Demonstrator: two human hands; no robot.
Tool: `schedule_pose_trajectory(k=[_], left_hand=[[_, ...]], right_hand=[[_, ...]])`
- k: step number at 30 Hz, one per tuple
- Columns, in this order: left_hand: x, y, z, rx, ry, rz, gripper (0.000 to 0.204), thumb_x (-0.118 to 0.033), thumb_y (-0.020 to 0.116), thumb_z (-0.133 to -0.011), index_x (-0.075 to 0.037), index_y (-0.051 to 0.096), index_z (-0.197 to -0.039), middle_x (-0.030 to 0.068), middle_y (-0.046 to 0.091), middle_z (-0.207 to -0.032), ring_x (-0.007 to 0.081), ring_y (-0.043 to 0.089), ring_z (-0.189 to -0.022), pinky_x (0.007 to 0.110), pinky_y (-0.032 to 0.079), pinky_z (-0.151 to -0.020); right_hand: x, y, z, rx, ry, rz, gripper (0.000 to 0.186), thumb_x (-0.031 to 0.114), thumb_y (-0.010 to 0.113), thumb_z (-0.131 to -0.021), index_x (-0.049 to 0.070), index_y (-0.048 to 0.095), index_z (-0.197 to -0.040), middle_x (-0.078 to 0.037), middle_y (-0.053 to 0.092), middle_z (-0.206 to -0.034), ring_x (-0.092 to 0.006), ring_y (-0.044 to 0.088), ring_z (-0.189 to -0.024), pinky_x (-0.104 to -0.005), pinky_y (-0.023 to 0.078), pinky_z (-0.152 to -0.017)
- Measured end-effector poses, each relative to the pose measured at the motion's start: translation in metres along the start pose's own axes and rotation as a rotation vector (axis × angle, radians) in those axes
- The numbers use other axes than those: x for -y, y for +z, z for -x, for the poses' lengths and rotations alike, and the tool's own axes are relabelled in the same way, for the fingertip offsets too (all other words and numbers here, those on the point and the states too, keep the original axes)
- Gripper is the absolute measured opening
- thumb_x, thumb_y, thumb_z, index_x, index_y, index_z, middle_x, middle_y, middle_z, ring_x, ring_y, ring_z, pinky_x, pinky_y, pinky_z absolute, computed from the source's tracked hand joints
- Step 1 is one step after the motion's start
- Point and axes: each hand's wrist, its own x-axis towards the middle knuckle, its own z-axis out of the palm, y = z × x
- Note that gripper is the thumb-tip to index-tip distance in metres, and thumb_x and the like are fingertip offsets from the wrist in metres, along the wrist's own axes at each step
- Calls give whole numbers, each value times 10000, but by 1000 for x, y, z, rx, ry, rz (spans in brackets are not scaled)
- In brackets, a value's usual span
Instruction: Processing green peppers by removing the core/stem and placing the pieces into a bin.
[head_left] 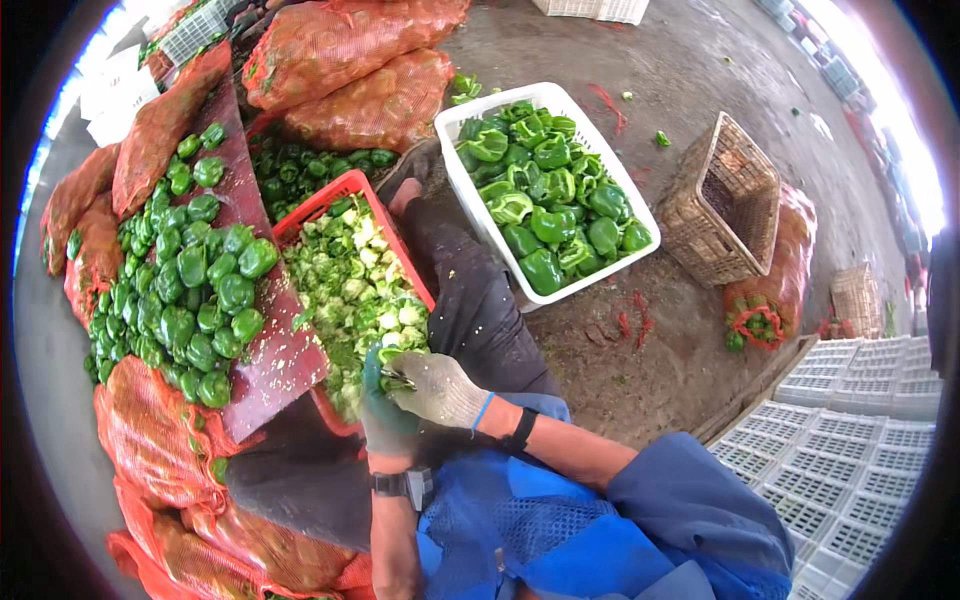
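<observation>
My left hand (389, 410), in a green-coated glove, is closed around a green bell pepper (388, 354), mostly hidden by the fingers. My right hand (446, 391), in a whitish knit glove, meets it and grips a small metal tool (398, 379) against the pepper; its exact kind is unclear. Both hands are over the near end of a red crate (408, 262) full of pale green pepper cores and scraps (345, 270). To the left, whole green peppers (190, 290) are heaped beside a dark red board (268, 345). Hollowed peppers (552, 190) fill a white crate (603, 160) ahead.
Red mesh sacks (350, 50) lie at the back and along the left. A wicker basket (715, 215) stands right of the white crate, next to another filled sack (785, 260). White plastic crates (840, 450) sit at the lower right. Red netting scraps (635, 320) litter the floor.
</observation>
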Motion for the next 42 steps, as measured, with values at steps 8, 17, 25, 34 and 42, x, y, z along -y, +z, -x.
schedule_pose_trajectory(k=[8, 17, 25, 34, 42], left_hand=[[-14, 26, -19, -30, 269, -174, 605, -128, 715, -1024, 40, 517, -1570, 278, 695, -1437, 422, 710, -1300, 461, 577, -1089], [-10, 27, -37, -4, -276, 1180, 572, -369, 581, -1155, -93, 481, -1645, 154, 593, -1580, 324, 633, -1362, 470, 520, -1165], [19, -10, -41, -233, -219, 1043, 461, -167, 580, -1127, 26, 568, -1546, 199, 709, -1409, 282, 722, -1189, 434, 569, -1074], [34, -134, -95, -759, -79, -245, 565, -35, 675, -995, -33, 579, -1552, 249, 602, -1503, 395, 582, -1371, 487, 523, -1133], [28, -194, -159, -274, -192, -1340, 679, -275, 802, -949, -126, 579, -1573, 258, 557, -1559, 460, 578, -1378, 574, 519, -1138]], right_hand=[[-2, -28, 2, -87, 95, 133, 507, 161, 734, -934, 35, 597, -1406, -253, 765, -1028, -451, 764, -918, -545, 609, -767], [-28, -128, -70, -499, 642, -569, 314, 36, 747, -905, 23, 706, -1216, -49, 690, -840, -143, 619, -573, -321, 475, -465], [-79, -261, -138, -708, 530, -518, 530, 453, 631, -1069, -30, 759, -1245, -48, 611, -689, -165, 535, -471, -339, 466, -465], [-69, -150, -109, -446, 677, -673, 250, 144, 683, -993, 50, 688, -1225, -31, 667, -799, -111, 565, -585, -277, 476, -523], [-4, -79, -96, 34, 628, -811, 423, 13, 611, -935, -18, 603, -1357, -113, 720, -1056, -145, 639, -710, -297, 543, -617]])
